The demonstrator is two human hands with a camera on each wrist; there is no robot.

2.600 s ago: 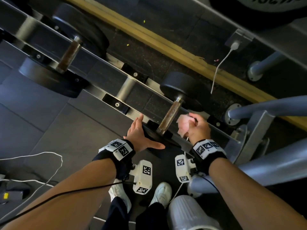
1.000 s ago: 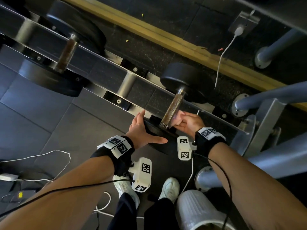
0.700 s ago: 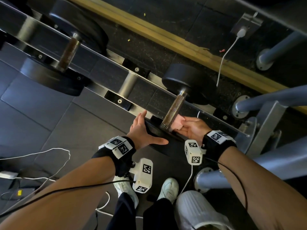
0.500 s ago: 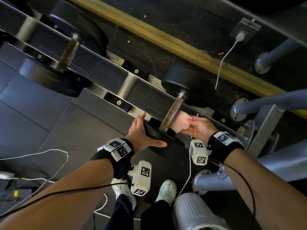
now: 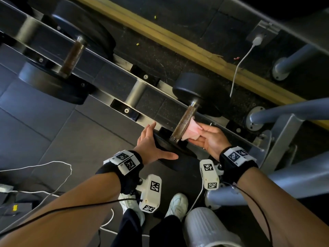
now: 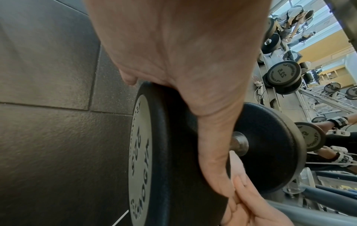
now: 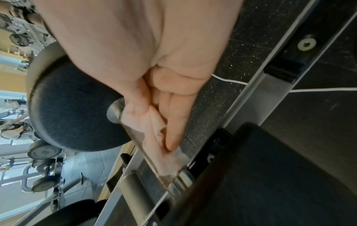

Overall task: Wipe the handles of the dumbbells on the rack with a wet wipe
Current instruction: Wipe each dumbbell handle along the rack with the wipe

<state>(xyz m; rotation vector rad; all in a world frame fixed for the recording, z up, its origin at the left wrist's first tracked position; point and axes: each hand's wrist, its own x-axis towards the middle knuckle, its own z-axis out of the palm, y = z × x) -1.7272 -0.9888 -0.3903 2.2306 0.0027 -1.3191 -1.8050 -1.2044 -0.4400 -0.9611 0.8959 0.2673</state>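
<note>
A black dumbbell lies across the steel rack (image 5: 114, 68), its knurled handle (image 5: 184, 122) rusty brown. My right hand (image 5: 208, 138) pinches a pale pink wet wipe (image 5: 191, 130) and presses it against the right side of that handle. In the right wrist view the wipe (image 7: 154, 137) lies along the handle (image 7: 179, 174) under my fingers (image 7: 177, 122). My left hand (image 5: 151, 145) rests with straight fingers and spread thumb on the dumbbell's near head (image 5: 176, 154); the left wrist view shows that hand (image 6: 183, 76) on the head's rim (image 6: 164, 152). A second dumbbell's handle (image 5: 72, 56) lies at the upper left.
A grey machine frame (image 5: 284, 132) stands close on the right. A white cable (image 5: 238, 68) hangs from a wall plug beyond the rack. More white cables (image 5: 53, 168) trail over the dark floor tiles at the left. A white ribbed bin (image 5: 204, 227) sits by my shoes (image 5: 178, 204).
My right hand brought the wipe from beside the dumbbell onto the handle's right side and has shifted slightly along it. My left hand has stayed on the near head.
</note>
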